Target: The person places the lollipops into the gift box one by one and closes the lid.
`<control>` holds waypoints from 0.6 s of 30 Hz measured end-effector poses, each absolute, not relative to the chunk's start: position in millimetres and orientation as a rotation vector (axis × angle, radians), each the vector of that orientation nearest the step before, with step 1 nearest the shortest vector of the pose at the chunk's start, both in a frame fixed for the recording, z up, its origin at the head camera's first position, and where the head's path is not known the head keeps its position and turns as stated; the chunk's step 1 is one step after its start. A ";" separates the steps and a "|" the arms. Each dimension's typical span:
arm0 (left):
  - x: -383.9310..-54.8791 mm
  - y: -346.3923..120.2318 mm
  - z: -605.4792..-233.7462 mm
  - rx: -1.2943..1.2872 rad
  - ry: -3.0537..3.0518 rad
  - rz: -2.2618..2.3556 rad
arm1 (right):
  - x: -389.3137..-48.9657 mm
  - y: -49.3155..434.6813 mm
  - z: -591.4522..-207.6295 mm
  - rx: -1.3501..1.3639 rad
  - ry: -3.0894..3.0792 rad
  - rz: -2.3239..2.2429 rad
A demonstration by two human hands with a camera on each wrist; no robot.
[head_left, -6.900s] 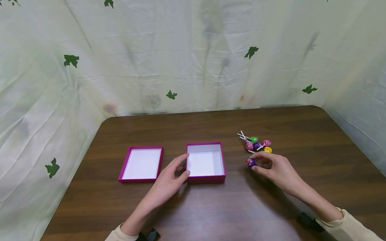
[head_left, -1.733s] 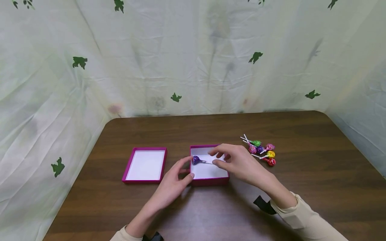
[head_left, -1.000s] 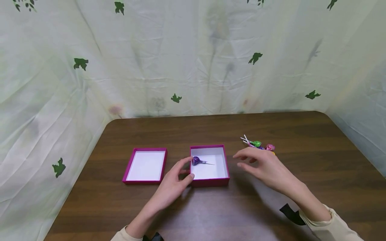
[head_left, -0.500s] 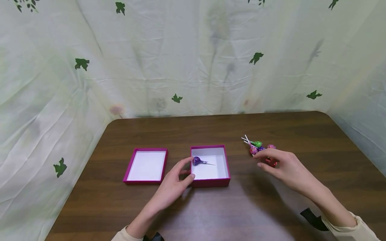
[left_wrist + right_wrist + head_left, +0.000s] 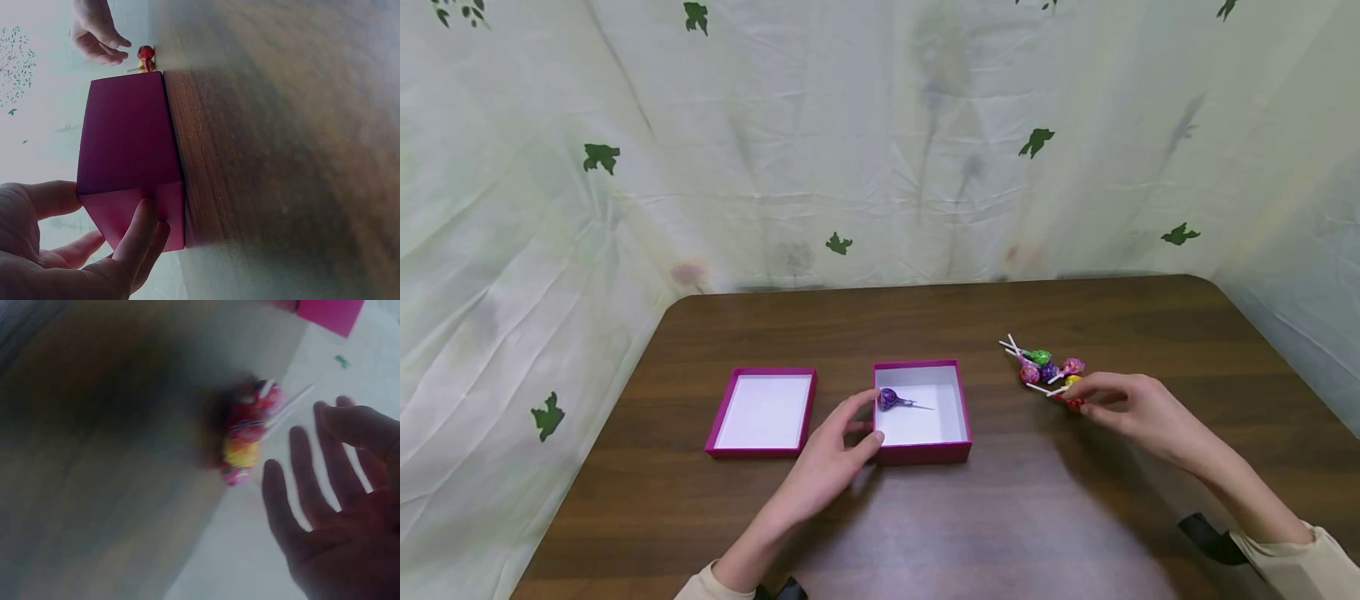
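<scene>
A magenta box [image 5: 925,454] with a white inside stands uncovered on the table. In it lies a purple-wrapped lollipop [image 5: 887,399], its stick pointing right. My left hand [image 5: 827,458] rests against the box's left side; in the left wrist view the thumb touches the top corner and other fingers [image 5: 140,234] lie on the wall. My right hand [image 5: 1142,412] is at the right edge of a lollipop pile, thumb and index finger apart beside a red lollipop [image 5: 1073,405]. In the right wrist view its fingers [image 5: 306,478] are spread and hold nothing.
The pile also has a yellow lollipop [image 5: 1072,381], a green one [image 5: 1039,357], a dark blue one [image 5: 1048,372] and pink ones [image 5: 1028,372], their white sticks crossing. Left of the box lies the magenta lid [image 5: 756,453], white inside up. A pale leaf-patterned curtain [image 5: 880,167] hangs behind the table.
My right hand set the purple lollipop in the box, let go and moved right to the pile, most recently reaching the red lollipop. My left hand has stayed at the box.
</scene>
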State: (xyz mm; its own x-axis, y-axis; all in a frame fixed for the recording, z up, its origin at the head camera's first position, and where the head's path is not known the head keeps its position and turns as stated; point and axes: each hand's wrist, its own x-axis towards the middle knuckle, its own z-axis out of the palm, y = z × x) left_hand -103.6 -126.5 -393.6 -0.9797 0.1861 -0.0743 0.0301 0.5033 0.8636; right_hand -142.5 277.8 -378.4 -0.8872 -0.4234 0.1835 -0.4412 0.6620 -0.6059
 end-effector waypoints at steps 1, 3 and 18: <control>-103.7 -126.4 -393.4 0.186 2.584 1.479 | -144.5 279.7 -380.2 0.759 -2.841 1.054; -103.9 -126.2 -393.1 0.192 2.585 1.478 | -147.8 282.8 -383.6 0.788 -2.848 1.063; -104.0 -125.9 -393.1 0.148 2.550 1.490 | -165.6 278.8 -396.9 0.993 -2.896 1.193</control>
State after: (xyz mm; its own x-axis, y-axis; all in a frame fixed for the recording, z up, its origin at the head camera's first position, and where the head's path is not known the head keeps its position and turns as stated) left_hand -104.0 -125.9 -393.1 -0.9781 0.1780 -0.1079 -0.0066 0.4913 0.8710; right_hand -165.6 278.8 -396.9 -0.8078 -0.5823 0.0915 -0.4779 0.5560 -0.6800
